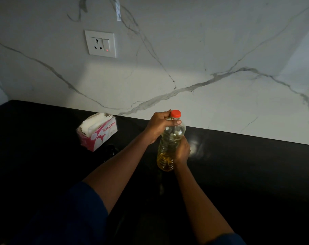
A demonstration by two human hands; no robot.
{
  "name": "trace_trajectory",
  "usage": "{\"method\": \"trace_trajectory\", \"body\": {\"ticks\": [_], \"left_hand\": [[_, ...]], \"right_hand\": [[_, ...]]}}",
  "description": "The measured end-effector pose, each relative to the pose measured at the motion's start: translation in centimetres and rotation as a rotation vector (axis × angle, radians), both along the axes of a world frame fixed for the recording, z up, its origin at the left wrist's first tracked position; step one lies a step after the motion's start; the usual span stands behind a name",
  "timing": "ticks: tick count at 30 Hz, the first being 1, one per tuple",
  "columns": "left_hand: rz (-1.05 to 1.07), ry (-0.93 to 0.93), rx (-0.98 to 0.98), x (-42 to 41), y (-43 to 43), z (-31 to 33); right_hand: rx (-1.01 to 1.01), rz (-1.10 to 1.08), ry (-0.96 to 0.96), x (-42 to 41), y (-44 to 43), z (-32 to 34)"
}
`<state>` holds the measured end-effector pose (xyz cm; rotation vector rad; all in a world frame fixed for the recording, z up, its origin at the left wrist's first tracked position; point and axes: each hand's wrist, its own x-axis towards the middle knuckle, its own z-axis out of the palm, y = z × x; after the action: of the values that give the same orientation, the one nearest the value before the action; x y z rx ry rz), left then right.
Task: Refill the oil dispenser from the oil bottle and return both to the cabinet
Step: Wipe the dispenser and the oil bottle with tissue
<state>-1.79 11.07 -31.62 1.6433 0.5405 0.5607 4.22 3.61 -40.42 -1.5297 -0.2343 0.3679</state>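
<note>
A clear plastic oil bottle (169, 144) with a red cap (175, 114) stands upright on the black counter (247, 165), holding yellow oil in its lower part. My left hand (159, 126) grips the bottle's neck just under the cap, thumb across the front. My right hand (182, 151) wraps around the bottle's body from the right side. A small dark object (111, 150), perhaps the dispenser, sits on the counter to the left of my left forearm, hard to make out in the dark.
A pink and white tissue box (97, 131) lies on the counter left of the bottle. A marble wall (203, 59) with a white socket plate (100, 43) rises behind the counter.
</note>
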Motion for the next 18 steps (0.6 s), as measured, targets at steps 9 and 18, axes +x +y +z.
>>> {"method": "trace_trajectory", "body": {"ticks": [9,18], "left_hand": [[-0.057,0.043,0.011,0.4,-0.8,-0.5],[0.359,0.092,0.409,0.3,-3.3,-1.6]], "right_hand": [[0.084,-0.067,0.073,-1.3,-0.8,-0.5],[0.095,-0.208,0.014,-3.8,-0.5,-0.7]]}}
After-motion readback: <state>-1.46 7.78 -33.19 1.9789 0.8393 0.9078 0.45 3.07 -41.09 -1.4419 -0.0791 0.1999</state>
